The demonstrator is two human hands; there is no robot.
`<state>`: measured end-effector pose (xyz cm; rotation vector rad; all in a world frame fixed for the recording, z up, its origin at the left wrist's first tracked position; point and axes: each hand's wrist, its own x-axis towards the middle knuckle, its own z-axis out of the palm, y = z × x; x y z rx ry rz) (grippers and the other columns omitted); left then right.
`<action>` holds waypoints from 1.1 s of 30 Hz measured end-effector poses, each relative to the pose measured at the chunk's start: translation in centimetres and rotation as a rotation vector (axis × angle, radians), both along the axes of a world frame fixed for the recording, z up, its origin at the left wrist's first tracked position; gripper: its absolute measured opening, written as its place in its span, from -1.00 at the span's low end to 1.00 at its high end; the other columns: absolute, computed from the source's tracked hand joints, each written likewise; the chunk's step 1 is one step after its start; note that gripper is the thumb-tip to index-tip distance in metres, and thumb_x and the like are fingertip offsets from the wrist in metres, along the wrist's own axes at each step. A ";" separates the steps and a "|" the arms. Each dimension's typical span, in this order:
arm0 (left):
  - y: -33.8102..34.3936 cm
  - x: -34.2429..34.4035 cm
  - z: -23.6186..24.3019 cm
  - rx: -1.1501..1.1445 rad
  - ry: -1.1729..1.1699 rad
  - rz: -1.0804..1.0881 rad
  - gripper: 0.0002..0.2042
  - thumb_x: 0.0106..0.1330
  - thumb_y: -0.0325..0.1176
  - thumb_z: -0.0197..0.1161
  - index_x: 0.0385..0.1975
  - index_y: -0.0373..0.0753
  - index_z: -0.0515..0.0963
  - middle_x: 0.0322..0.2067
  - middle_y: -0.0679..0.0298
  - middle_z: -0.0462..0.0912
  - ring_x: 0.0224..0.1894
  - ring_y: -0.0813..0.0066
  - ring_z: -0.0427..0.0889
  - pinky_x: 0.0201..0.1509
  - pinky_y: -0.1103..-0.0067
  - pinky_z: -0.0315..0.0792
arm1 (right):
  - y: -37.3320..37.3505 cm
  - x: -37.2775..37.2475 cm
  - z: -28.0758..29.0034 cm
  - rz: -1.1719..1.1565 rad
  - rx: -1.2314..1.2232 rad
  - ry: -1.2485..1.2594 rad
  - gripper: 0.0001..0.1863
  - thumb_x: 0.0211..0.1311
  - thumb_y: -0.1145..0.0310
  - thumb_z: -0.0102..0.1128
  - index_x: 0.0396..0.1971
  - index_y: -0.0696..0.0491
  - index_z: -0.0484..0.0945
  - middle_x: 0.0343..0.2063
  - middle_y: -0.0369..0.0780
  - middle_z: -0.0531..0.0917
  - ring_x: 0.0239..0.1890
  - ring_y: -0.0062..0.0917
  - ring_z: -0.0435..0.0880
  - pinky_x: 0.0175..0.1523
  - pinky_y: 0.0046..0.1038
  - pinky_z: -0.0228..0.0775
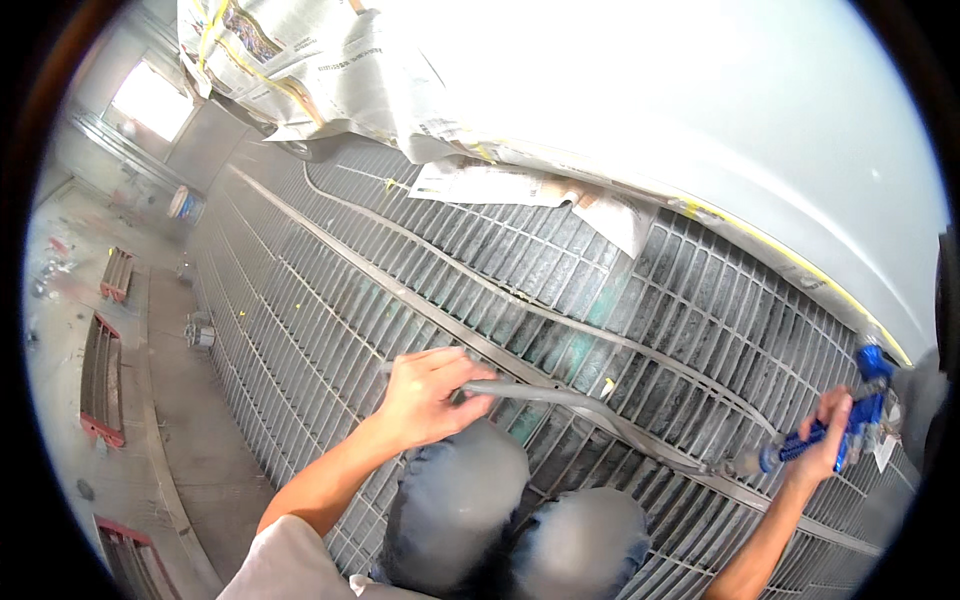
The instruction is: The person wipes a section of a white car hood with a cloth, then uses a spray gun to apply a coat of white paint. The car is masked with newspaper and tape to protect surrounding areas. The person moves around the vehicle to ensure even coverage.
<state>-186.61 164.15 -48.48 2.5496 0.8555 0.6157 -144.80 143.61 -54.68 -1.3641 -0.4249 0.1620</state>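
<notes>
My left hand (pixel 425 398) is closed around a grey air hose (pixel 555 397) above my left knee. From there the hose runs right, sagging over the floor grating, to the handle end of a blue spray gun (pixel 868 402). Fingers of my right hand (pixel 825 440) are wrapped round the gun's handle. The gun points up toward the lower edge of a pale, smooth vehicle panel (pixel 760 110). Part of the gun's far side is blurred against a grey shape at the right rim.
Newspaper sheets (pixel 360 85) with yellow tape cover the panel's lower edge and far left end. One loose sheet (pixel 535 185) hangs over the metal grating (pixel 330 260). Another hose (pixel 470 272) snakes across it. Red-framed grilles (pixel 103 380) line the left wall. My bent knees (pixel 460 500) are below.
</notes>
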 end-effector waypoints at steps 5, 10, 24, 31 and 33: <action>-1.7 5.5 -0.6 -0.056 0.010 -0.115 -0.78 0.00 -0.39 0.45 -0.32 -0.22 0.67 -0.53 0.29 0.61 -0.55 0.39 0.59 -0.52 0.51 0.46 | -7.8 7.6 -1.0 -0.125 0.018 -0.019 -0.76 0.41 0.20 0.11 -0.22 0.09 0.52 -0.44 -0.36 0.43 -0.48 -0.78 0.26 -0.59 -0.69 -0.02; -2.0 8.2 -1.8 -0.222 0.139 -0.189 -0.73 0.19 -0.25 0.40 -0.20 -0.28 0.65 -0.45 0.17 0.60 -0.52 0.28 0.60 -0.46 0.47 0.49 | -14.1 13.2 -1.1 -0.388 -0.004 -0.060 -0.75 0.41 0.25 0.11 -0.45 0.04 0.42 -0.51 -0.36 0.32 -0.56 -0.72 0.17 -0.56 -0.63 -0.03; 28.4 2.7 2.0 0.226 -0.077 0.849 -0.65 0.19 -0.05 0.37 -0.29 -0.25 0.73 -0.40 0.13 0.75 -0.36 0.26 0.73 -0.17 0.42 0.54 | -10.5 -2.3 2.7 -0.647 0.056 0.016 -0.63 0.28 0.25 0.24 -0.09 0.25 0.61 -0.04 -0.04 0.66 -0.07 -0.27 0.67 0.04 -0.20 0.52; 31.3 5.1 4.0 0.209 -0.147 0.780 -0.68 0.13 -0.06 0.41 -0.29 -0.18 0.75 -0.40 0.19 0.76 -0.33 0.31 0.72 -0.13 0.44 0.54 | -8.6 -5.6 3.2 -0.635 0.108 -0.007 -0.52 0.23 0.25 0.23 -0.02 0.37 0.54 -0.05 0.07 0.64 0.01 -0.16 0.63 0.17 -0.14 0.42; 31.4 5.5 4.2 0.178 -0.125 0.812 -0.62 0.12 0.01 0.44 -0.26 -0.18 0.75 -0.38 0.18 0.76 -0.29 0.32 0.73 -0.09 0.44 0.55 | -9.1 -5.7 3.0 -0.613 0.128 -0.010 -0.49 0.22 0.24 0.24 0.00 0.37 0.52 -0.05 0.08 0.64 -0.01 -0.15 0.63 0.16 -0.13 0.43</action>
